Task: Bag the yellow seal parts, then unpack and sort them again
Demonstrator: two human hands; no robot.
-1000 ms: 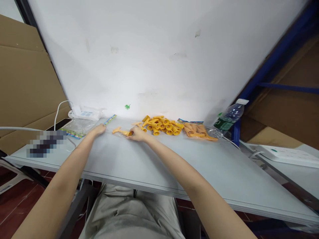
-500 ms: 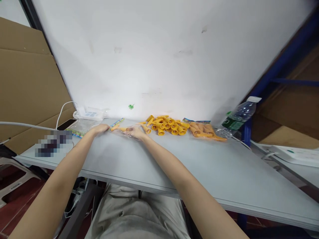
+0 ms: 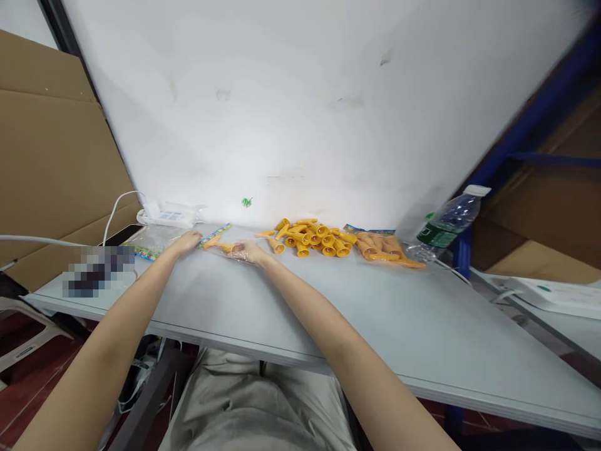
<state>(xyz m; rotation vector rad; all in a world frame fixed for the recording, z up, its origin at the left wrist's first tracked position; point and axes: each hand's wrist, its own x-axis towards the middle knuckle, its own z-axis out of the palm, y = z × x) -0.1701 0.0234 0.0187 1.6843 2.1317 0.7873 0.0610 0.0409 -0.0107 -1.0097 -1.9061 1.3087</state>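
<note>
My left hand (image 3: pixel 190 240) pinches the coloured header end of a clear plastic bag (image 3: pixel 214 238) lying at the back of the table. A few yellow cone-shaped plastic pieces (image 3: pixel 228 248) show inside that bag. My right hand (image 3: pixel 250 252) is closed around the bag's other end, over one of the flared pieces; its fingertips are partly hidden. To the right lies a loose pile of similar yellow pieces (image 3: pixel 323 238), with wide hollow ends. Farther right, a filled bag (image 3: pixel 382 247) holds several more.
A flat clear bag (image 3: pixel 157 238) and a dark phone (image 3: pixel 123 235) lie left on the grey table (image 3: pixel 375 319). Behind them are a white power strip (image 3: pixel 171 215) and cables. A plastic bottle (image 3: pixel 451 219) leans at the right. The white wall (image 3: pixel 300 113) bounds the back.
Both hands and the bag between them have shifted slightly left. The pieces inside show more clearly now. The pile and filled bag have stayed in place.
</note>
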